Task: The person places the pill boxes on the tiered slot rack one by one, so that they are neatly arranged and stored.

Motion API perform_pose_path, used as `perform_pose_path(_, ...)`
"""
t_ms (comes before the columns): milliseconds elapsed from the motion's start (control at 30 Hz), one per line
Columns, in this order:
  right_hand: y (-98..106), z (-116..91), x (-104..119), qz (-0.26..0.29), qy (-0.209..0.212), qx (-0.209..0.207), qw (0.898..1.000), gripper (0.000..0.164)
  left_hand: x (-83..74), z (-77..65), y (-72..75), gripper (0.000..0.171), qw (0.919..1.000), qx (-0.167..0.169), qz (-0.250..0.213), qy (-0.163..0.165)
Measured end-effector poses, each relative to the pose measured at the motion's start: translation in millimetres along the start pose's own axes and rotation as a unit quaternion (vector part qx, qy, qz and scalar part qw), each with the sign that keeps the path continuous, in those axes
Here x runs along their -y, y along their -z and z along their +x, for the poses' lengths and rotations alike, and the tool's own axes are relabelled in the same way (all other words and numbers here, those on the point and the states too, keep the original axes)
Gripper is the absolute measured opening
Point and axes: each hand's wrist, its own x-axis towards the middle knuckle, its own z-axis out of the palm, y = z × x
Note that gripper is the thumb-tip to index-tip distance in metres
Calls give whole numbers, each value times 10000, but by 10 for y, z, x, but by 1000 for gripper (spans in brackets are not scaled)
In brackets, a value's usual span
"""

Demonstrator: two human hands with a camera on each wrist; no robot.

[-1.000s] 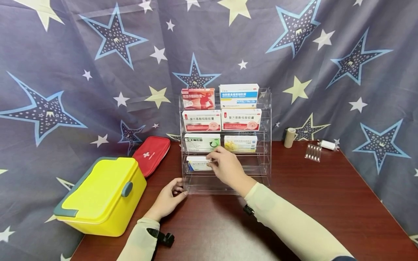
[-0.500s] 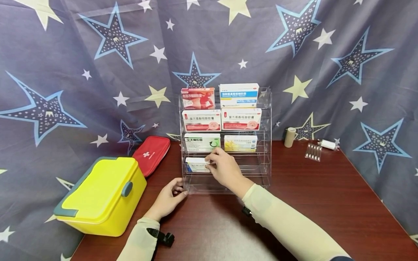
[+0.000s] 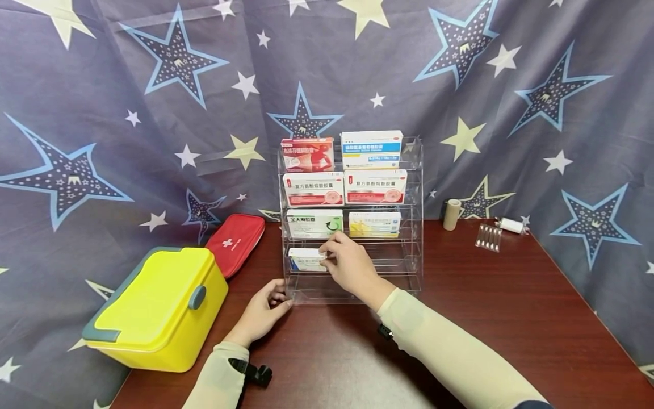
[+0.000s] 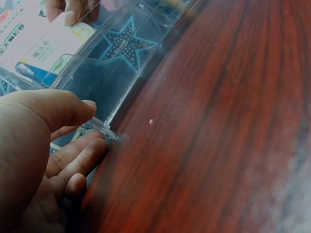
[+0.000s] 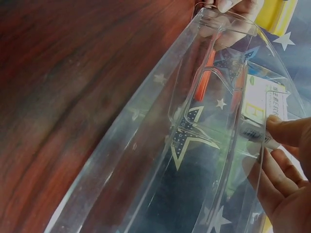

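A clear acrylic display rack [image 3: 357, 292] stands upright on the table, its tiers bearing medicine boxes. At the left of the second tier from the bottom sits a small white medicine box [image 3: 306, 259] with a blue corner. My right hand [image 3: 353, 266] pinches that box at its right end, between thumb and fingers. In the right wrist view the box [image 5: 262, 99] shows behind the clear front of the tier. My left hand [image 3: 259, 315] grips the rack's lower left corner. The left wrist view has the left thumb and fingers [image 4: 80, 114] on either side of that edge.
Above are a green-and-white box [image 3: 313, 224], a yellow-and-white box [image 3: 375, 225], two red-and-white boxes, a red box [image 3: 307, 156] and a blue-and-white box [image 3: 372, 149]. A yellow case [image 3: 153, 307] and red first-aid pouch [image 3: 237, 244] lie left; a tan roll [image 3: 452, 215] stands right.
The right hand and the white box have moved slightly down and left, with the box lower in its tier. The left hand has stayed at the rack's corner.
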Motion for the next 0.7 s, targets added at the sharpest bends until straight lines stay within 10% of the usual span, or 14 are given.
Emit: perform_pose_path(700,18,-24,33,115,-189,151,9996,19,8,-8,10,45,10000,-12,-9,59)
